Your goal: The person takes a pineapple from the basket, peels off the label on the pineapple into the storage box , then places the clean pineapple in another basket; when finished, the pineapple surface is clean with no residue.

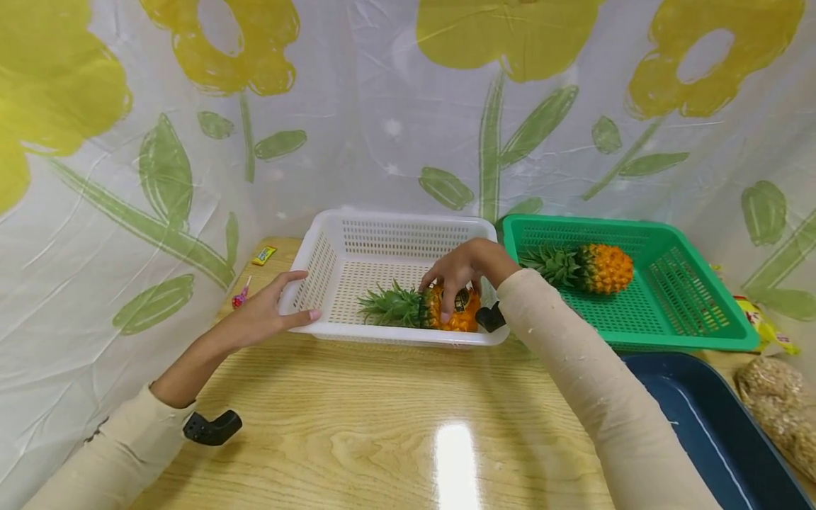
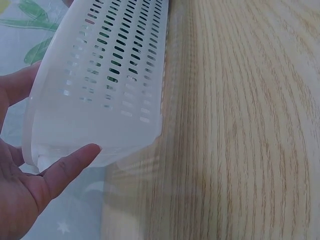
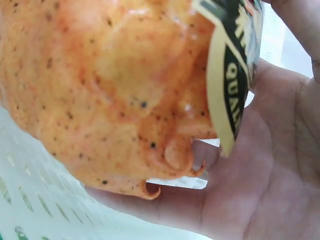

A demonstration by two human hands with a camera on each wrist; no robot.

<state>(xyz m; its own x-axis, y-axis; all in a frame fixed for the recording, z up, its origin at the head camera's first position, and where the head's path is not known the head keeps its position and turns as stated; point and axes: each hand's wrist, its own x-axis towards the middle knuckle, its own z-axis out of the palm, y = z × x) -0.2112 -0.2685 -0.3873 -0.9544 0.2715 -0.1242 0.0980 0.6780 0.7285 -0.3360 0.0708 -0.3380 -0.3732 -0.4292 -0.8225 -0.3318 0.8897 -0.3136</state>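
Note:
A pineapple [image 1: 450, 309] with an orange body, green crown and dark label lies in the right front part of a white plastic basket [image 1: 401, 330]. My right hand [image 1: 460, 270] grips its body from above, fingers spread round it. In the right wrist view the speckled orange pineapple skin [image 3: 110, 90] fills much of the picture, against the palm [image 3: 280, 145]. With my left hand [image 1: 270, 312] I hold the basket's left front corner. The left wrist view shows the thumb [image 2: 72, 162] on the basket's outer wall [image 2: 100, 120] and the other fingers around the rim.
On the right, a green basket [image 1: 688, 333] holds a second pineapple [image 1: 605, 269]. A dark blue tray [image 1: 688, 397] stands before it, beside a bag of brownish pieces [image 1: 771, 389] and a yellow packet [image 1: 761, 329]. A yellow sweet [image 1: 263, 256] and a lollipop [image 1: 239, 297] lie at the left.

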